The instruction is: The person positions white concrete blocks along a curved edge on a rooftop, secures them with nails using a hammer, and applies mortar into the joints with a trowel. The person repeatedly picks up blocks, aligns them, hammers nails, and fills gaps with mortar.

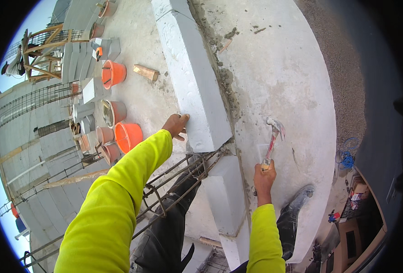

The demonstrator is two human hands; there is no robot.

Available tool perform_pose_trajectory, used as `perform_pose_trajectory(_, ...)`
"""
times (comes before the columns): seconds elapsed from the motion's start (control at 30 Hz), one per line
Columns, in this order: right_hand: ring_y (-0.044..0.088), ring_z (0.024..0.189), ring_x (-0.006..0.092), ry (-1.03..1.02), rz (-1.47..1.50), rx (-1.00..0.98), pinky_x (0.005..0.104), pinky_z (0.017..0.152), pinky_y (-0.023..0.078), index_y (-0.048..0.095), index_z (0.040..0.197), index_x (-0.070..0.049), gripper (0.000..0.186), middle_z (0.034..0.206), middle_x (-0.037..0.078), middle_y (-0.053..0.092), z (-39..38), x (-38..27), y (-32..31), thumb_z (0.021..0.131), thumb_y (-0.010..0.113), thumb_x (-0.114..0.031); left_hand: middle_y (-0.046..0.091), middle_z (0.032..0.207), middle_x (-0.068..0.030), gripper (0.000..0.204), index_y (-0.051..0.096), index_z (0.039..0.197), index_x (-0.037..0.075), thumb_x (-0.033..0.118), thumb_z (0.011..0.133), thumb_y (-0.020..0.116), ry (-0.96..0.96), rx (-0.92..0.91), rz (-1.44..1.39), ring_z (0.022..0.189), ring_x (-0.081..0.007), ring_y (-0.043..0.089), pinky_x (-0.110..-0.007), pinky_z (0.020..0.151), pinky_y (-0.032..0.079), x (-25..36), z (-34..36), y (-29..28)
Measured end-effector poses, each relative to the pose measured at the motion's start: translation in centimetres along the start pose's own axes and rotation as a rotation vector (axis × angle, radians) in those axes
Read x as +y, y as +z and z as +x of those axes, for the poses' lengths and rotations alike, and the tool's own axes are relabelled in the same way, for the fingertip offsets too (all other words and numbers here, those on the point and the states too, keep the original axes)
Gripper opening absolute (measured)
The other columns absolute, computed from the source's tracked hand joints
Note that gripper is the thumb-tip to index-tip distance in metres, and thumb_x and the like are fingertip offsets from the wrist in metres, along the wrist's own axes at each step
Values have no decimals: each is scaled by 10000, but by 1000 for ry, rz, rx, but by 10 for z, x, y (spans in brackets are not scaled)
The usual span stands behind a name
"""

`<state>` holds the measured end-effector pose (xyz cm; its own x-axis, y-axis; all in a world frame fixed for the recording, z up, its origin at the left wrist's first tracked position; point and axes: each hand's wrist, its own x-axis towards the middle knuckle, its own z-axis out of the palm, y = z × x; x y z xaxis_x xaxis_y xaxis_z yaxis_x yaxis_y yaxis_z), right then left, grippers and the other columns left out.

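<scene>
My right hand (pixel 264 182) is closed round the handle of a claw hammer (pixel 272 141), whose metal head points away from me above the concrete floor. The handle is reddish and worn. My left hand (pixel 176 126) touches the left edge of a long pale grey block wall (pixel 194 86) near its closest end, fingers apart. Mortar lies along the foot of this low wall. Between my arms, a rebar cage (pixel 165 195) rises at the wall's near end, beside another pale block (pixel 224 191).
Orange buckets (pixel 128 137) and stacked pale blocks (pixel 92 90) stand on the left. A wood offcut (pixel 146 72) lies on the floor. The slab's curved edge (pixel 331 104) is at the right, with a blue coil (pixel 347 159) beyond it. A wooden scaffold (pixel 42 50) is far left.
</scene>
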<state>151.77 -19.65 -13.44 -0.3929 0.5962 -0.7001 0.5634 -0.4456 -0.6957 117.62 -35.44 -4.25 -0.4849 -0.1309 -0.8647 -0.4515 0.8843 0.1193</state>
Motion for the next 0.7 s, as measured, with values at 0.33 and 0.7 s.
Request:
perform_pose_trajectory(0.33, 499, 370, 172, 324, -337, 342, 342, 349, 427, 510, 864, -41, 145, 574, 68, 524, -173, -15, -366, 809, 640, -70, 353, 1514, -266, 835, 276, 1502, -20, 226, 827, 703, 544, 492, 223, 1414, -419, 364, -521, 1107, 381, 111, -176, 212)
perform_pose_trajectory(0.7, 674, 960, 432, 368, -863, -151, 469, 856, 532, 647, 1098, 8, 448, 982, 270, 701, -443, 66, -490, 869, 716, -371, 463, 1443, -288, 646, 427, 1424, -61, 279, 904, 601, 754, -249, 229, 1357, -402, 436, -435, 1142, 357, 42, -431, 231)
